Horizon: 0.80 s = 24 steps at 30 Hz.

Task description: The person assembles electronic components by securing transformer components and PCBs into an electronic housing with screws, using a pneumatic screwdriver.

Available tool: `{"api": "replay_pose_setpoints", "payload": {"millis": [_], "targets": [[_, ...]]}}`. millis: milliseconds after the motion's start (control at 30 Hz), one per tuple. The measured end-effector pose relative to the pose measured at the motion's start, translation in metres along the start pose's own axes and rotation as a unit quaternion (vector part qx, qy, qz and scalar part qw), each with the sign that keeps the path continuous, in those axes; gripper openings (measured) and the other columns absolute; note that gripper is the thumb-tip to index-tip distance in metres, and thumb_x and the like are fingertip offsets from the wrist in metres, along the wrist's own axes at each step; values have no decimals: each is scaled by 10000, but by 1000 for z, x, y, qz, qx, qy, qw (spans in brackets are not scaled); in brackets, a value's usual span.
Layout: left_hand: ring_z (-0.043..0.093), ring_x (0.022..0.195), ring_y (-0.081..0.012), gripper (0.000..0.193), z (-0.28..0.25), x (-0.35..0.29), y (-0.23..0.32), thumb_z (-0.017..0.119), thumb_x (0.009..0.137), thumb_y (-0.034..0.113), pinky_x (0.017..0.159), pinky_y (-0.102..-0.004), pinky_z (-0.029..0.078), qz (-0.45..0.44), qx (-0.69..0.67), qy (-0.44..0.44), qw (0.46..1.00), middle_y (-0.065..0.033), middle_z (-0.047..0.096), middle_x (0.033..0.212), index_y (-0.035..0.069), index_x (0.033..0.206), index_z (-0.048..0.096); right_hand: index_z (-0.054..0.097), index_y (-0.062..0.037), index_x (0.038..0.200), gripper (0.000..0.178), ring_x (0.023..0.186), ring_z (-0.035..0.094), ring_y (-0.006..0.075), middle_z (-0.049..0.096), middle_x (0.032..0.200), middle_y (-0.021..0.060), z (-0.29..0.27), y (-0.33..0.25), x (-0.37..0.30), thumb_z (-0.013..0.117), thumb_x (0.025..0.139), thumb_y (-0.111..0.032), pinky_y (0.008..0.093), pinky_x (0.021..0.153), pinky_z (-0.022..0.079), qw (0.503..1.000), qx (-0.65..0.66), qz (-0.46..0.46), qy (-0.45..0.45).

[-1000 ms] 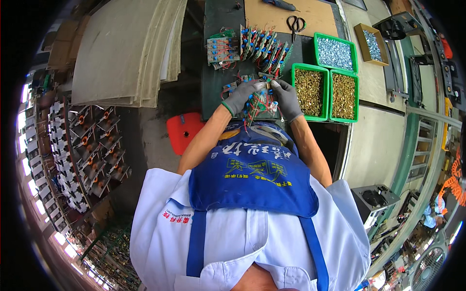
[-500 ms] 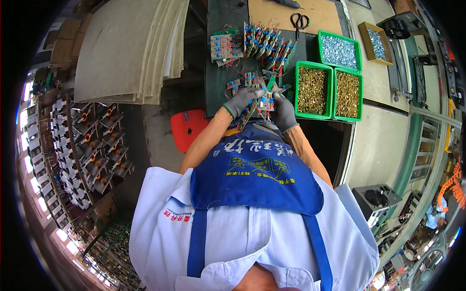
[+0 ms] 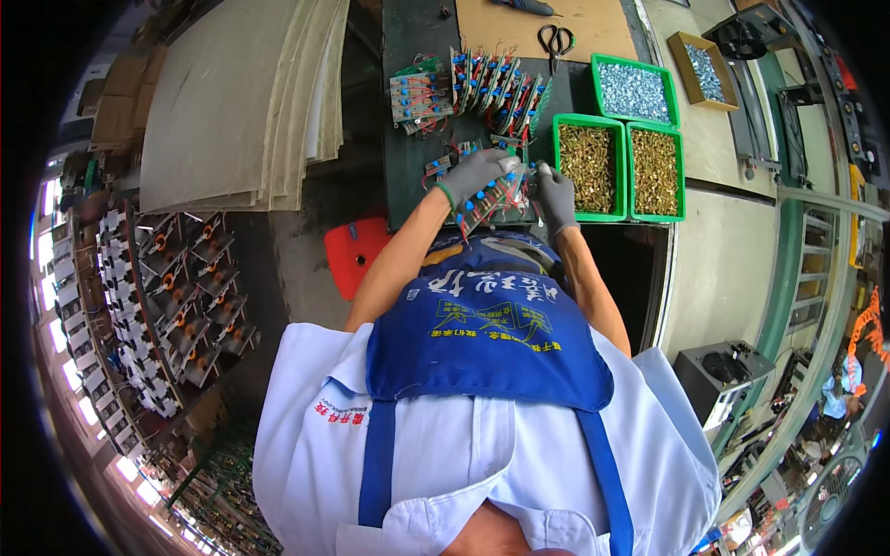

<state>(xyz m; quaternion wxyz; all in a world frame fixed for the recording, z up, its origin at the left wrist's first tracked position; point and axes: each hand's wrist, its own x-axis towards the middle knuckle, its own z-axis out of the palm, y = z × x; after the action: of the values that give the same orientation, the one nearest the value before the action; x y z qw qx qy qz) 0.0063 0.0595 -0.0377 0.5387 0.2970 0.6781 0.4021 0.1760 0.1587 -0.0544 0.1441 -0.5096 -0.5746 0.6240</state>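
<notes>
My left hand (image 3: 476,176), in a grey glove, grips a circuit board (image 3: 493,200) close to the front edge of the dark table. Blue parts in a row and thin red wires show on this board, which is held tilted. At the board's right end is my gloved right hand (image 3: 557,198). Its fingers are pinched together, and anything between them is too small to make out. Just beyond my left hand lie a few more boards (image 3: 437,167), partly covered by it. Farther back, a row of similar boards (image 3: 499,90) stands beside a flat stack of boards (image 3: 420,97).
Right of my hands stand two green bins, one (image 3: 590,218) and another (image 3: 681,181), holding brass-coloured pieces. A third green bin (image 3: 674,100) behind them holds silvery pieces. Black-handled scissors (image 3: 556,42) lie on brown board (image 3: 603,28). A red stool (image 3: 345,259) is at left.
The board has turned in my left hand so its row of blue parts faces up. My right hand has moved slightly away to the right. The whole view has shifted a little.
</notes>
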Motion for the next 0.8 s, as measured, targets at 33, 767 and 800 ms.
{"api": "replay_pose_setpoints", "payload": {"millis": [33, 767, 800], "targets": [[656, 905, -278, 521, -6, 9, -1, 515, 952, 439, 824, -371, 503, -43, 162, 7, 986, -175, 680, 1008, -18, 1182, 614, 651, 37, 1023, 380, 786, 672, 339, 671, 849, 208, -4, -2, 2, 557, 945, -323, 412, 710, 513, 975, -208, -64, 35], [634, 1049, -195, 409, -34, -59, -16, 544, 971, 340, 923, -373, 531, 103, -402, -6, 910, -92, 664, 1105, 10, 1201, 620, 597, -2, 1111, 204, 875, 630, 132, 632, 982, 51, 27, -55, -42, 548, 981, -151, 290, 823, 524, 928, 264, 65, -254], [639, 1046, -198, 374, -31, -59, -18, 565, 960, 299, 915, -371, 537, 75, -394, 17, 916, -88, 666, 1101, 10, 1190, 624, 603, 1, 1100, 220, 869, 621, 124, 628, 954, 45, 24, -63, -45, 551, 984, -179, 284, 812, 520, 939, 241, 44, -243]]}}
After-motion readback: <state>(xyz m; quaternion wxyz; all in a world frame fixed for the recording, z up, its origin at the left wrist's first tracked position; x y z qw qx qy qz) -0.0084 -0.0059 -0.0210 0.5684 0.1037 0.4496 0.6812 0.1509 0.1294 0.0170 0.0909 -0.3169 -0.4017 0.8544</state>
